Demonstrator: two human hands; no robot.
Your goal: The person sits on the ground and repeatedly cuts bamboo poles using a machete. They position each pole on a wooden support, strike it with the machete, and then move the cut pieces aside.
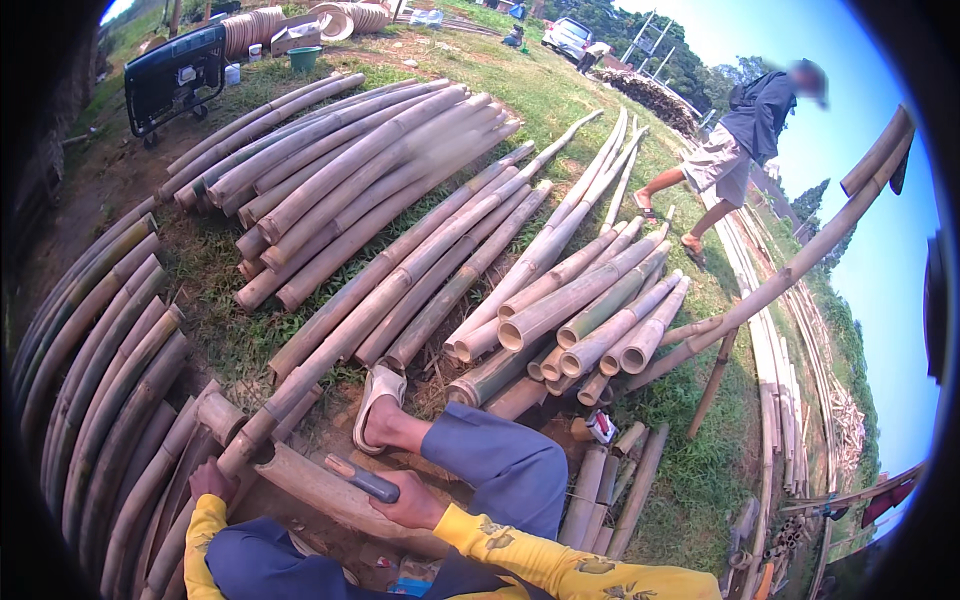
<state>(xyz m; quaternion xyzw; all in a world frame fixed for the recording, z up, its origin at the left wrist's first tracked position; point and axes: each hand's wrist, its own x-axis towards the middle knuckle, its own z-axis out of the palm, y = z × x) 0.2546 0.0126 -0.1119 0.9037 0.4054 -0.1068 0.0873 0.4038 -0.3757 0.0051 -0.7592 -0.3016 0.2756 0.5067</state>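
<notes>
My left hand [213, 482] is closed round a long bamboo pole [300, 386], which slants from beside my left leg up toward the far poles. In my right hand [412, 503] is a short hand tool [366, 482] with a dark grey part and a brownish end; its exact kind is unclear. The tool's brownish end points left, toward the pole, with a gap between. Beneath the pole and tool lies a thick bamboo log [320, 495]. A short thick bamboo piece [220, 415] sits against the pole, just beyond my left hand.
Bamboo poles lie stacked at the left [110, 350], far left [350, 160] and centre right [585, 310]. A propped bamboo pole [790, 272] rises at right. A red and white packet [601, 427] lies nearby. A black generator [178, 75] stands behind; a person [740, 140] walks at the far right.
</notes>
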